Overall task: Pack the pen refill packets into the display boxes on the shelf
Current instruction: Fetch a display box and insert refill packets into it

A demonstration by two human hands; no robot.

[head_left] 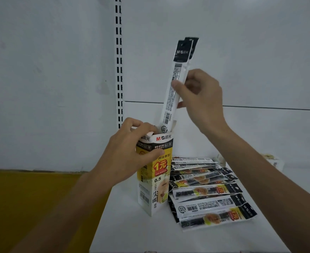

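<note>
A tall white, yellow and black display box (155,181) stands upright on the white shelf (132,232), its top open. My left hand (130,154) grips the box near its top edge. My right hand (200,101) pinches two long refill packets (176,83), white with black tops, held nearly upright; their lower ends sit inside the box's opening. A loose pile of several more refill packets (207,194) lies flat on the shelf just right of the box.
A white back panel with a slotted upright (119,70) rises behind the box. Another small white and yellow box (273,159) lies at the far right of the shelf. A yellow surface (32,198) lies below to the left of the shelf edge.
</note>
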